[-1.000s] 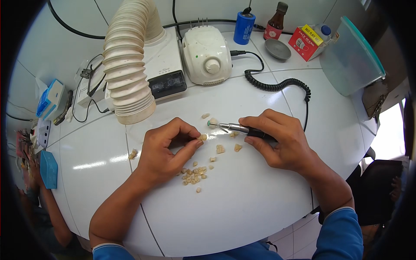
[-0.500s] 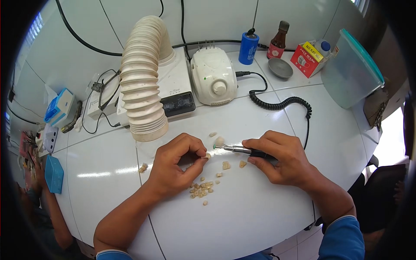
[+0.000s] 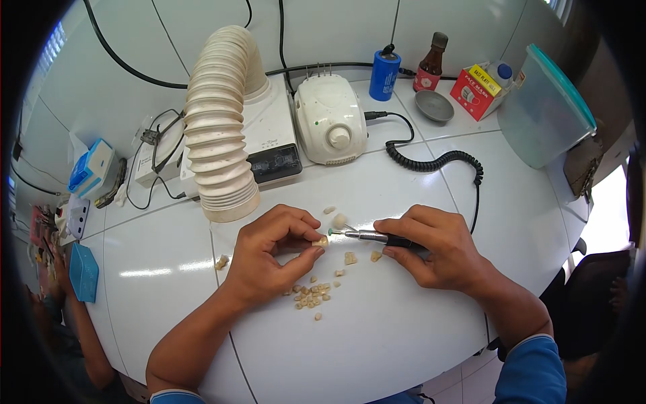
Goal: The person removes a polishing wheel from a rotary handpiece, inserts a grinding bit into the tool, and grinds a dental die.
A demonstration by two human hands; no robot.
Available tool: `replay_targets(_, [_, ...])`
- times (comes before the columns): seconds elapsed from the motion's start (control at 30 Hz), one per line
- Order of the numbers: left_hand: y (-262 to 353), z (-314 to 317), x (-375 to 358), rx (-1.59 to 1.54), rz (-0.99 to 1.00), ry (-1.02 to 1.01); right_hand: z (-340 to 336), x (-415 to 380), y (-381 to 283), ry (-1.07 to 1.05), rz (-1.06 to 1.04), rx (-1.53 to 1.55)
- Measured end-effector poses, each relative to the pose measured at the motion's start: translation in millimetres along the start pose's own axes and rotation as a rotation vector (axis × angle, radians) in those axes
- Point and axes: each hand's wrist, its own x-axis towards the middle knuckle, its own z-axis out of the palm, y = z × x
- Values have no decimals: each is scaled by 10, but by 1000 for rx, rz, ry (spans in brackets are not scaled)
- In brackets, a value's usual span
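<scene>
Between thumb and fingertips, my left hand (image 3: 269,252) pinches a small cream tooth-like piece (image 3: 321,242). My right hand (image 3: 441,246) grips a rotary handpiece (image 3: 371,236) like a pen, its slim metal nose pointing left. The green bur tip (image 3: 332,232) sits just to the right of the pinched piece, close to it. Below the hands lies a cluster of similar small yellowish pieces (image 3: 311,296). Two larger pieces rest near the handpiece, one (image 3: 350,258) under its nose and another (image 3: 376,256) by my right fingertips. A whitish round piece (image 3: 339,221) is behind the bur.
A ribbed suction hose (image 3: 219,128) arches down behind my left hand. The white control unit (image 3: 331,121) connects to a coiled black cord (image 3: 437,161). Further back are a blue cylinder (image 3: 385,75), brown bottle (image 3: 431,64), grey dish (image 3: 434,106), and mask box (image 3: 474,94). Another person's arm (image 3: 84,323) is at left.
The piece in my left fingers has been turned and shows more of its surface. The handpiece has shifted slightly left and down, with the bur's green head more visible.
</scene>
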Motion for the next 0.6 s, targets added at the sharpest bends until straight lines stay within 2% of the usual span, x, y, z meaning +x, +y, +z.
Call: replay_targets(0.6, [40, -7, -18, 42, -73, -20, 43, -10, -23, 33, -33, 4])
